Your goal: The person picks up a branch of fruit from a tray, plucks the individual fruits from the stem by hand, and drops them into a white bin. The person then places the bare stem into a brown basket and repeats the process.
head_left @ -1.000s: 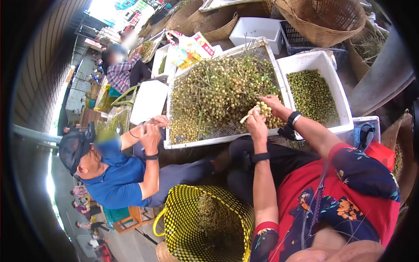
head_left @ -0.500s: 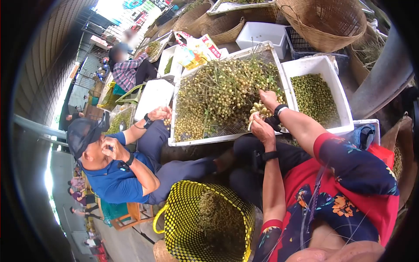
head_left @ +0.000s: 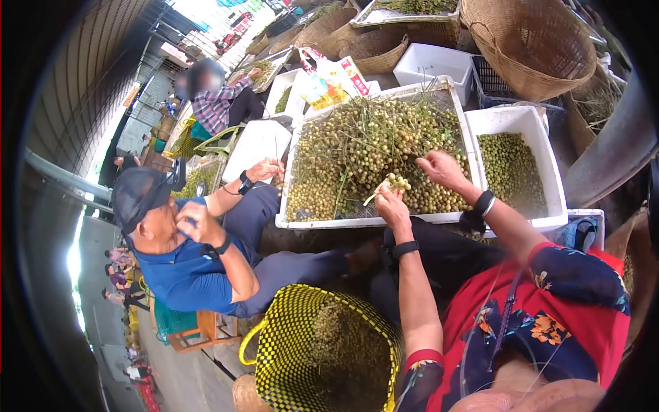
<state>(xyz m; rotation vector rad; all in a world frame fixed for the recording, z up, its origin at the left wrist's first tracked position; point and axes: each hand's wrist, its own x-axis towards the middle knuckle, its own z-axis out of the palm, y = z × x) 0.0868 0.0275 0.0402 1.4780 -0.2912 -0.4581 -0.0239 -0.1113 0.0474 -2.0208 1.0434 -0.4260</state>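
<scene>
My left hand (head_left: pixel 393 209) is closed on a small bunch of round yellowish fruit (head_left: pixel 398 182), with a pale stem sticking out to the left. To its right, my right hand (head_left: pixel 445 171) is over the tray with its fingers curled together; whether anything is in them is hidden. Beneath both hands is a white-framed mesh tray (head_left: pixel 343 223), heaped with stemmed bunches of fruit (head_left: pixel 384 130) and looser fruit at its left. Beside the tray on the right stands a white foam box (head_left: pixel 557 199) holding loose greenish fruit (head_left: pixel 509 172).
A co-worker in a blue shirt (head_left: pixel 180 264) sits at the tray's left, one hand at its edge. A yellow-and-black woven basket (head_left: pixel 278 350) holding small debris stands before me. Wicker baskets (head_left: pixel 535 55) and a white bin (head_left: pixel 434 62) are behind; a grey pole (head_left: pixel 611 158) rises right.
My right hand has moved away from the bunch, rightward. My left hand keeps the bunch and has shifted slightly left. The co-worker's hand at the tray has lifted a little.
</scene>
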